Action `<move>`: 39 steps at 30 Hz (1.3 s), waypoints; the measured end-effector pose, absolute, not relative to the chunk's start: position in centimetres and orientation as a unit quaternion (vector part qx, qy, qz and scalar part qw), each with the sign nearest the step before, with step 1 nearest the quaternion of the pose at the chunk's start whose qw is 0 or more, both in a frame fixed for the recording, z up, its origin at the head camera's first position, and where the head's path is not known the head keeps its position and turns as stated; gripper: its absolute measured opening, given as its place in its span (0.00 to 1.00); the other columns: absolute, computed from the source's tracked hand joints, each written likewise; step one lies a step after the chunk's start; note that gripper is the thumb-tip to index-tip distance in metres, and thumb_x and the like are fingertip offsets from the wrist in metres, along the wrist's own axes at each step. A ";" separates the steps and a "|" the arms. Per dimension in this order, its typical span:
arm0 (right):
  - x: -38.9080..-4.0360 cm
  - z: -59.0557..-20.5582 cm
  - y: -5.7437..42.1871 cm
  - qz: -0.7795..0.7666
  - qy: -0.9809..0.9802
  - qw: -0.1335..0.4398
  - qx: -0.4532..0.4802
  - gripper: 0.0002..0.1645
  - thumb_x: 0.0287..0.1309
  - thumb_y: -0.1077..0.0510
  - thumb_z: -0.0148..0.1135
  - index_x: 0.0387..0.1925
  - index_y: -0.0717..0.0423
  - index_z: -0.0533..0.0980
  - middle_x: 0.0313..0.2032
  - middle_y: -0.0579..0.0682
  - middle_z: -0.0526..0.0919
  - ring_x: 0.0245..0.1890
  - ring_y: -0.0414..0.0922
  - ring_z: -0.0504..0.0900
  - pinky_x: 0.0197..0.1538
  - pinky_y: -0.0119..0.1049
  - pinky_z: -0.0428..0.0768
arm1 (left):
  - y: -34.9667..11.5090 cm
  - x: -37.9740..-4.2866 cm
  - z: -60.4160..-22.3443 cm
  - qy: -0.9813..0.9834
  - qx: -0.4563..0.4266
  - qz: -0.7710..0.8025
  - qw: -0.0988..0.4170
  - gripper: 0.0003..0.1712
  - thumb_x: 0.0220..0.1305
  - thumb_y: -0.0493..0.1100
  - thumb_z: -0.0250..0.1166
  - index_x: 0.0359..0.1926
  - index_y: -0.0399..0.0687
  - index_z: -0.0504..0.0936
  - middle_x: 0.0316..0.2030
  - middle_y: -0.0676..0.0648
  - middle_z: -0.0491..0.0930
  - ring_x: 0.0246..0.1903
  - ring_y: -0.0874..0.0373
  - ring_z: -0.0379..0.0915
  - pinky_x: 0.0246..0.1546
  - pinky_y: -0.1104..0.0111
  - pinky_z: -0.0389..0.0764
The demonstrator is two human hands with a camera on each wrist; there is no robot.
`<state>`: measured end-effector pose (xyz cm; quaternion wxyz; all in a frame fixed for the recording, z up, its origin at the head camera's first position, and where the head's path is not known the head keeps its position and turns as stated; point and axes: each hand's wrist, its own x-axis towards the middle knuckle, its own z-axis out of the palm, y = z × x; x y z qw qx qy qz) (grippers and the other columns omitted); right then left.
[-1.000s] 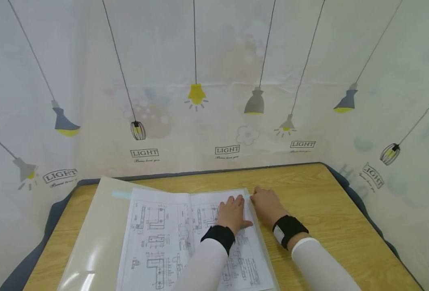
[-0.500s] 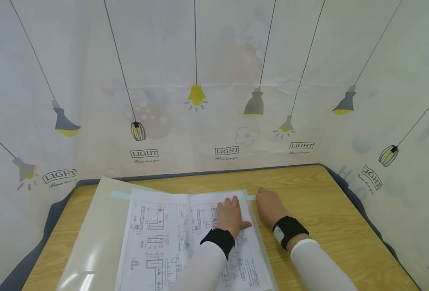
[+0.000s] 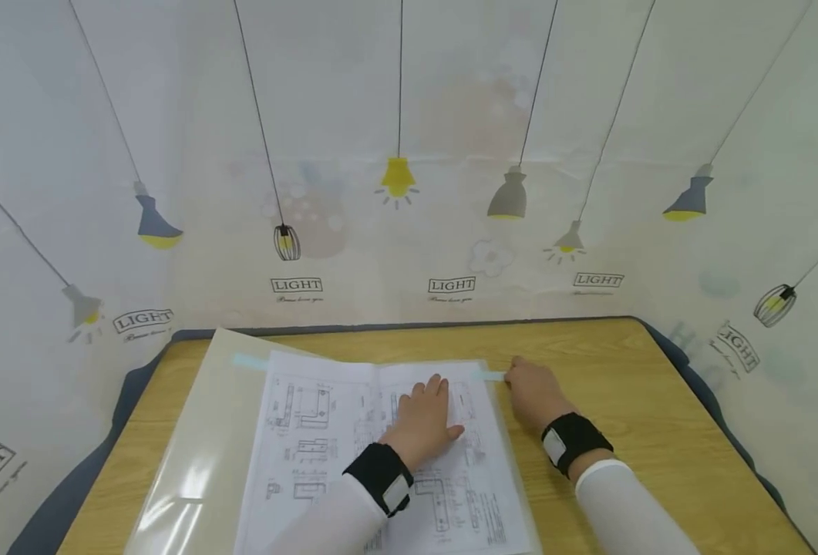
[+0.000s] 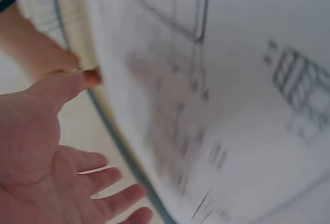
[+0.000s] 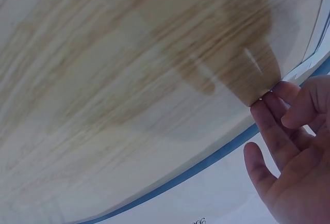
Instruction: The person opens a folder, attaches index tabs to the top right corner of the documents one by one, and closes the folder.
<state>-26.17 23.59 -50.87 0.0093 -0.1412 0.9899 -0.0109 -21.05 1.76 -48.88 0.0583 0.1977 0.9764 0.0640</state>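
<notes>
Printed sheets with technical drawings lie spread in a clear-edged folder, its bare cover opened to the left. My left hand lies palm down on the right-hand page, fingers extended and thumb out to the side. In the left wrist view that hand appears with its fingers apart beside the blurred page. Past the folder's right edge, my right hand pinches the end of a light blue strip. The right wrist view has the right hand's fingers curled, fingertips at the tabletop; the strip is hard to make out there.
A wood-grain table with a dark blue edge carries the folder. Another light blue strip shows on the cover at the left. A pale curtain printed with lamps surrounds the table on the back and sides.
The view has turned slightly left. Relative to the page, my left hand has slid left. My right hand has moved right from the folder's edge, and more of the blue strip shows there.
</notes>
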 end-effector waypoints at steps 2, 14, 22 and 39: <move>-26.3 -51.0 23.7 -0.009 0.990 0.014 -0.139 0.12 0.59 0.66 0.52 0.37 0.62 0.82 0.40 0.56 0.77 0.37 0.52 0.80 0.39 0.46 0.79 | 0.5 -20.4 -47.9 0.975 0.194 0.077 0.068 0.47 0.59 0.64 0.61 0.69 0.40 0.59 0.69 0.42 0.59 0.65 0.45 0.59 0.58 0.50 0.68; -26.1 -50.6 23.2 -0.012 0.990 0.025 -0.137 0.12 0.59 0.66 0.52 0.35 0.62 0.82 0.37 0.56 0.77 0.32 0.46 0.77 0.31 0.41 0.78 | -8.3 -16.6 -48.1 0.976 0.167 0.107 0.087 0.42 0.52 0.60 0.67 0.65 0.46 0.68 0.65 0.41 0.66 0.62 0.42 0.63 0.54 0.45 0.70; -26.1 -50.8 23.4 -0.023 0.990 0.020 -0.141 0.12 0.57 0.68 0.52 0.35 0.61 0.82 0.38 0.56 0.76 0.31 0.45 0.77 0.28 0.40 0.76 | -10.5 -14.5 -48.6 0.971 0.180 0.125 0.099 0.36 0.56 0.59 0.66 0.61 0.46 0.73 0.63 0.44 0.69 0.61 0.44 0.65 0.54 0.46 0.71; -26.2 -50.7 23.2 -0.022 0.991 0.038 -0.126 0.12 0.58 0.67 0.53 0.39 0.63 0.82 0.44 0.58 0.77 0.40 0.50 0.79 0.33 0.43 0.78 | -10.6 -16.8 -50.7 0.971 0.171 0.147 0.080 0.29 0.52 0.62 0.67 0.48 0.50 0.74 0.44 0.50 0.70 0.36 0.59 0.64 0.37 0.66 0.74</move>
